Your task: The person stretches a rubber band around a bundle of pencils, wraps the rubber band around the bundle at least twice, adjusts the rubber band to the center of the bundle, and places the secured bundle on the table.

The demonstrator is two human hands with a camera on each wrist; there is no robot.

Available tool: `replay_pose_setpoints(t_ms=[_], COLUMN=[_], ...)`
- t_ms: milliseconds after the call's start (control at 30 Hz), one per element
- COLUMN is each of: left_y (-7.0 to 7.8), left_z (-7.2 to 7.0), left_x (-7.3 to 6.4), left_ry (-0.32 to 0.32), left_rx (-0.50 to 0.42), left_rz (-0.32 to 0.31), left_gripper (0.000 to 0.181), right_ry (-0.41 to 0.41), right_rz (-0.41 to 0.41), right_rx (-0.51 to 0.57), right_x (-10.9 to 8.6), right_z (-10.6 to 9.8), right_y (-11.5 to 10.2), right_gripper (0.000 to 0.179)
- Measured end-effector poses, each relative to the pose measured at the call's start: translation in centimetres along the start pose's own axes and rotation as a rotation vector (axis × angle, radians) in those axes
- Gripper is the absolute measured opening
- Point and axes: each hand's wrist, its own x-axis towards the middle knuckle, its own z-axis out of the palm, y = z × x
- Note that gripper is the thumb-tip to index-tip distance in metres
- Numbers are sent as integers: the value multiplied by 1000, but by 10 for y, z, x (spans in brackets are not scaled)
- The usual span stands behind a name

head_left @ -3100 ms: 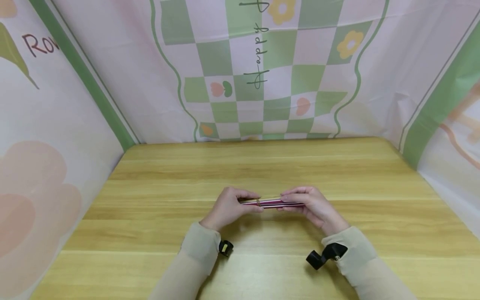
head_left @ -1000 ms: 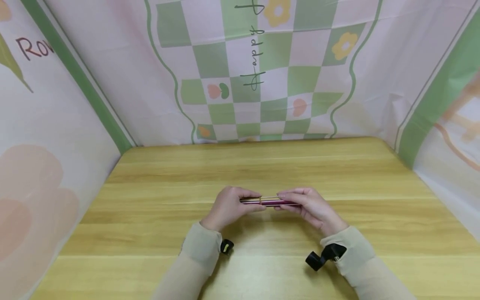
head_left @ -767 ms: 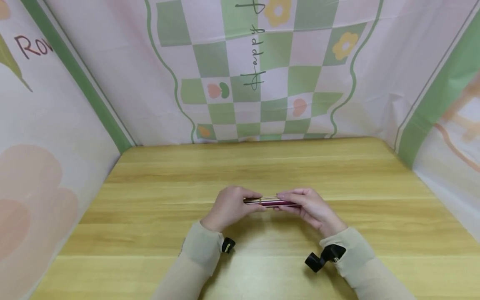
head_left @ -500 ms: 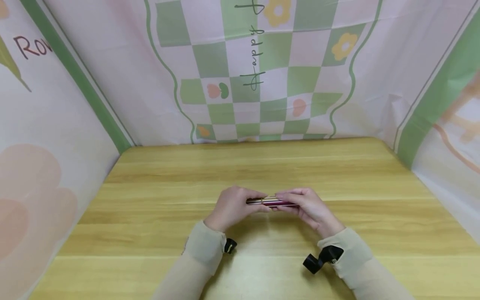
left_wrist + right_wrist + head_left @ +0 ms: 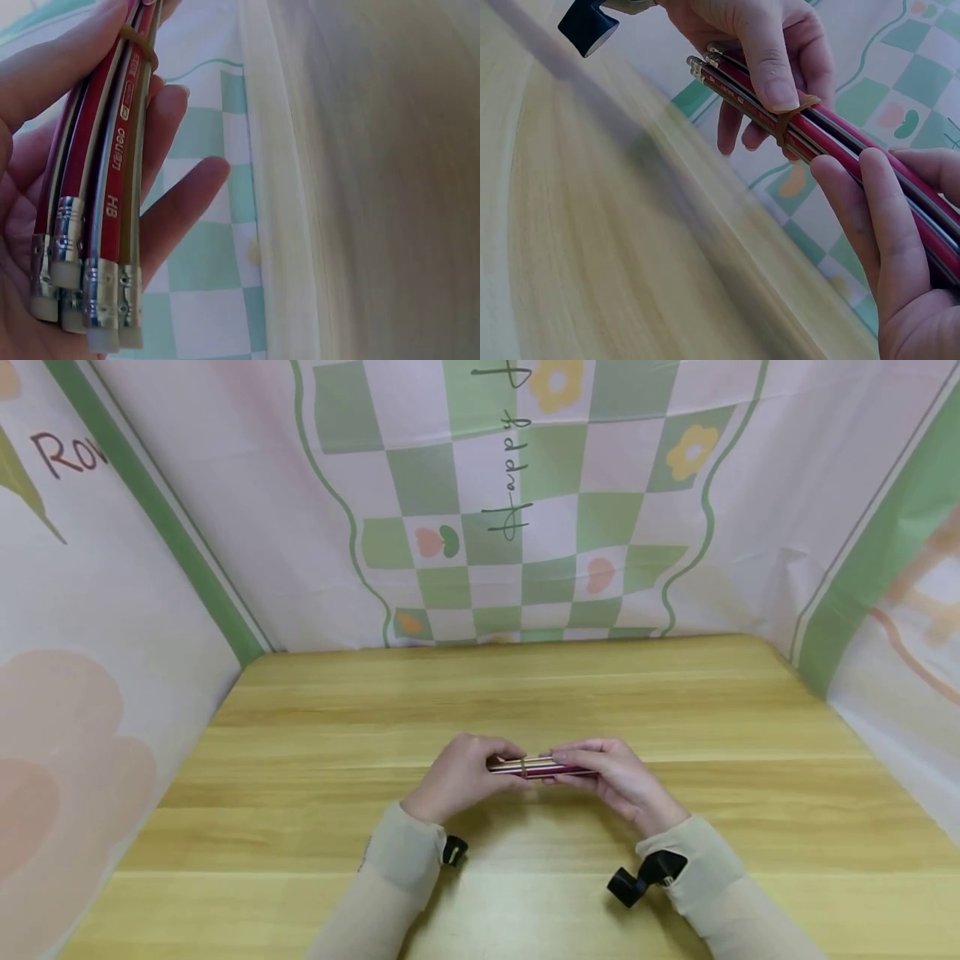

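A bundle of red-and-black striped pencils point(image 5: 547, 770) lies level between my two hands, above the table. A tan rubber band point(image 5: 782, 129) goes round it. My left hand point(image 5: 459, 777) grips the eraser end, its thumb close to the band. In the left wrist view, white erasers point(image 5: 103, 339) in silver ferrules sit at uneven heights, and one pencil point(image 5: 112, 176) is marked HB. My right hand point(image 5: 628, 779) holds the other end between thumb and fingers; the tips are hidden in it. Two of its fingers point(image 5: 885, 217) lie along the bundle in the right wrist view.
The wood-grain table point(image 5: 480, 693) stretches around both hands. Behind it hangs a green-and-white checked cloth point(image 5: 551, 527), with printed cloth at both sides. Black cameras sit at my wrists, the right one point(image 5: 630, 885) sticking out over the table.
My right hand has shifted slightly left, so the hands are a little closer together. The bundle has turned a little between the fingers, and the rubber band sits slightly farther right.
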Motion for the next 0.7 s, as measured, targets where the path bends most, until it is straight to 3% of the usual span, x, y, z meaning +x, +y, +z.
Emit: replay_pose_setpoints(t_ms=[200,467,700], left_y=[-3,-1,-2], left_z=[-1,8,14], left_x=[0,1,0], left_ry=[1,108,162], left_rx=[-48,176,200], left_rz=[-48,49,72], left_gripper=[25,33,35], right_ry=[-21,26,32], right_rz=[1,2,-9], right_rx=[14,38,28], right_x=[1,2,2], right_z=[-1,3,3], right_y=[4,6,5], right_gripper=[26,30,29])
